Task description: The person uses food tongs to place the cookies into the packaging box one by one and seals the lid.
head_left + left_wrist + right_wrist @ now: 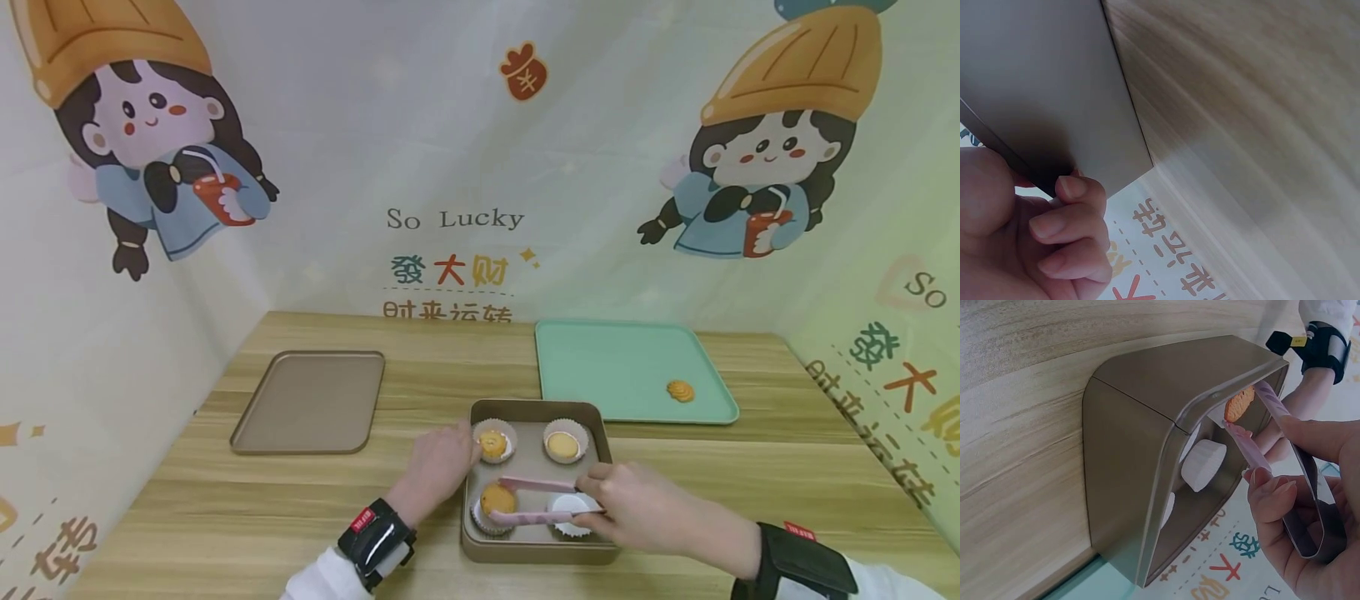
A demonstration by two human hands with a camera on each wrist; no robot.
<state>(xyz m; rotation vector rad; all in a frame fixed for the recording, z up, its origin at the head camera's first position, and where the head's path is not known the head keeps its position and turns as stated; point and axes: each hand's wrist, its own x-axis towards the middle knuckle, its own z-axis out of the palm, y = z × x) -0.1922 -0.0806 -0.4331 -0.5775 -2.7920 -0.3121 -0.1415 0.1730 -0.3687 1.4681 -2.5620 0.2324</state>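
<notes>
My right hand (637,507) holds pink-tipped tongs (542,485) over the deep brown baking pan (536,553). The tong tips straddle a golden cookie (498,497) at the front-left paper cup (483,525); in the right wrist view the cookie (1239,405) shows between the tips. Whether both tips touch it I cannot tell. My left hand (442,458) grips the pan's left rim, its fingers (1072,222) curled at the wall in the left wrist view. Each back paper cup holds a cookie, one at left (492,442), one at right (562,445). The tongs partly cover the front-right white cup (572,510).
A mint-green tray (615,367) lies behind the pan to the right, with one ridged cookie (681,391) on it. A flat brown tray (307,404) lies at the left of the wooden table (300,500). Printed cloth (450,125) hangs behind the table.
</notes>
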